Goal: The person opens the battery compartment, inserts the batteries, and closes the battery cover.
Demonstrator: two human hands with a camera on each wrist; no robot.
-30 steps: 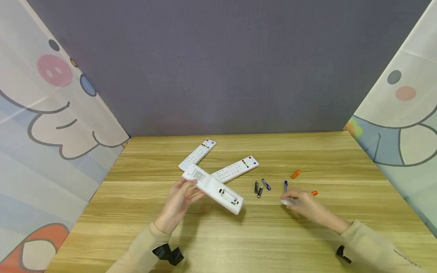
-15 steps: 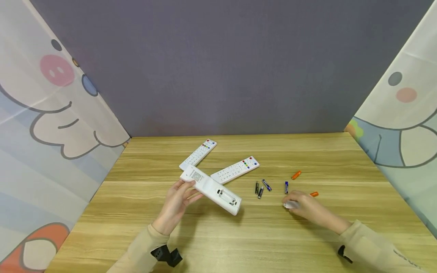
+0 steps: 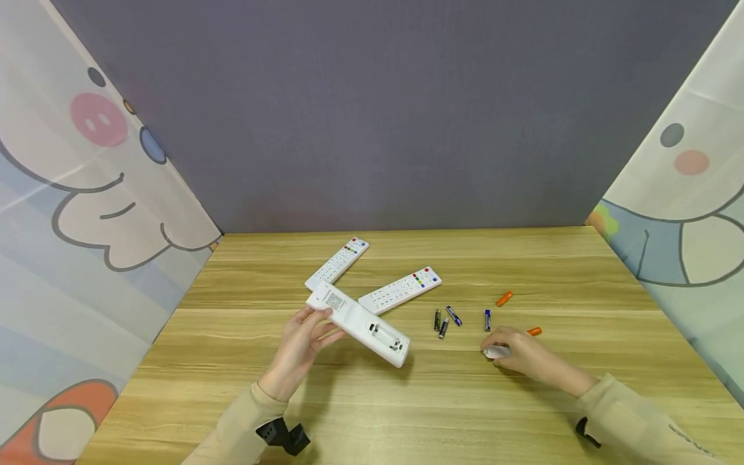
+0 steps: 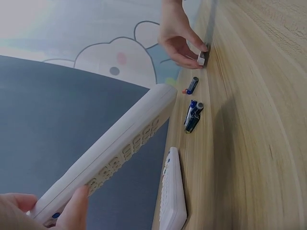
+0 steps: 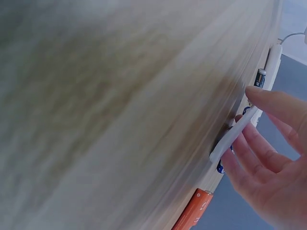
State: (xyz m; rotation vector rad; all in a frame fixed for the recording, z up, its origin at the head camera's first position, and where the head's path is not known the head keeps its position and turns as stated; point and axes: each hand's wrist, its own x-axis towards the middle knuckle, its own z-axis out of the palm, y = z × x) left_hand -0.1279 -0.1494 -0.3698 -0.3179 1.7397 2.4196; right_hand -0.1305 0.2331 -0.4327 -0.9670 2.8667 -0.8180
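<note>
A white remote control (image 3: 357,321) is gripped at one end by my left hand (image 3: 296,356), above the table. Its back faces up, showing a printed code and an uncovered battery compartment (image 3: 386,336) without batteries. In the left wrist view, the keys of this remote (image 4: 122,129) face the table side. Over on the right, my right hand (image 3: 520,352) pinches a small white battery cover (image 3: 498,352) between thumb and fingers, low at the tabletop. The right wrist view shows the cover (image 5: 232,134) edge-on; whether it touches the wood cannot be told.
Two white remotes, one farther back (image 3: 337,265) and one nearer (image 3: 401,290), lie keys up. Several dark and blue batteries (image 3: 444,328) lie right of them. A blue battery (image 3: 487,320) and two orange ones (image 3: 504,298) are near my right hand. A grey panel (image 3: 401,116) stands behind the table.
The held remote has shifted very slightly left. My right hand, with the battery cover, has come slightly nearer and uncovered more of the blue battery behind it. Over the last half second almost nothing moves.
</note>
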